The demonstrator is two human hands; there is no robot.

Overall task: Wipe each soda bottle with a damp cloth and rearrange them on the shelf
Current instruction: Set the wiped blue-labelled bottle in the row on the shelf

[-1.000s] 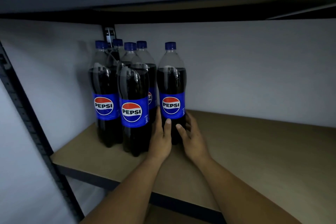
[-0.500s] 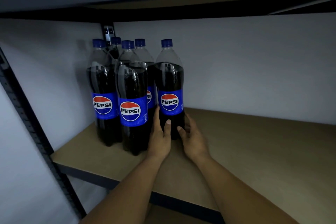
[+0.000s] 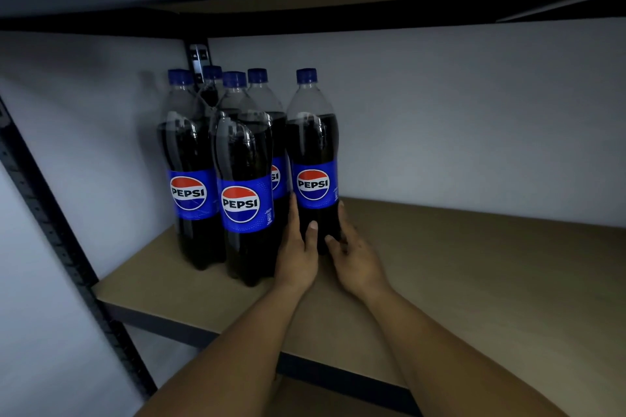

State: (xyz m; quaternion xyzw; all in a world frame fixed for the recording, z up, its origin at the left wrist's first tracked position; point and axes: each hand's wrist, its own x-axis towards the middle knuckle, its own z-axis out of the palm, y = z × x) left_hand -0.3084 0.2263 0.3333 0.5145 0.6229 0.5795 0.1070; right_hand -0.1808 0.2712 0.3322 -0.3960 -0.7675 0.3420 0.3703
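Held bottle [image 3: 312,145]: upright on the shelf [image 3: 474,264], at the right end of the group; blue cap on, label facing near.
Left hand [image 3: 297,254]: grips the held bottle low on its left side, below the label; thumb lies on the near face, fingers go round behind.
Right hand [image 3: 357,261]: grips the same bottle low on its right side; thumb on the near face, fingers curled round the far side.
Bottle base: hidden by the two hands.
Front bottle [image 3: 244,179]: nearest of the group, just left of the left hand.
Left bottle [image 3: 188,162]: upright, just beside the front bottle on its left.
Back-left bottle [image 3: 211,85]: mostly hidden; cap and neck show.
Back-right bottle [image 3: 267,101]: behind the front bottle, just beside the held bottle; whether they touch cannot be told.
Group: far left corner of the shelf, against the wall [image 3: 474,112].
Post [image 3: 50,230]: dark metal, at the left edge.
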